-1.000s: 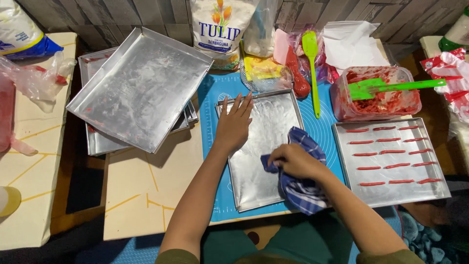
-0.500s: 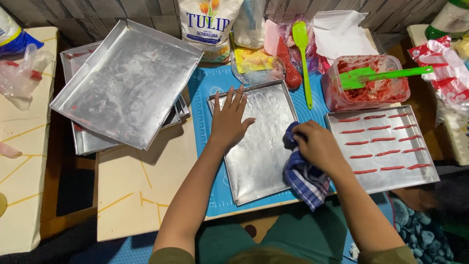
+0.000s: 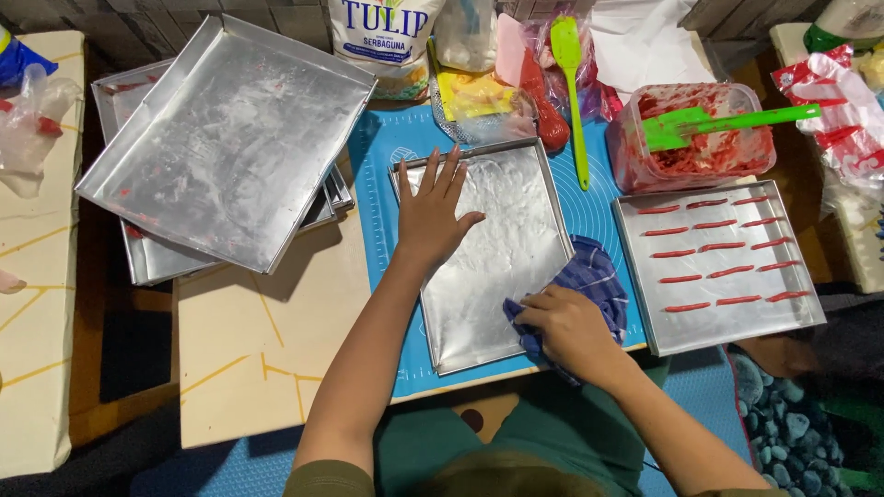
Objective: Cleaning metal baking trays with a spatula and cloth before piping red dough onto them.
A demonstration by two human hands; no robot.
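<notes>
A shallow metal baking tray (image 3: 511, 248) lies on a blue silicone mat (image 3: 385, 184), its inside smeared white. My left hand (image 3: 431, 213) presses flat on the tray's upper left part, fingers spread. My right hand (image 3: 569, 329) grips a blue checked cloth (image 3: 594, 281) against the tray's lower right edge.
A stack of empty metal trays (image 3: 221, 138) sits tilted at the left. To the right, another tray (image 3: 727, 317) holds rows of red strips. Behind stand a plastic tub of red paste (image 3: 700, 161) with a green spatula (image 3: 727, 124), a second green spatula (image 3: 571, 83) and a flour bag (image 3: 387, 37).
My right hand has moved the cloth back down from the tray's right side to its lower right edge. My left hand stays pressed on the tray.
</notes>
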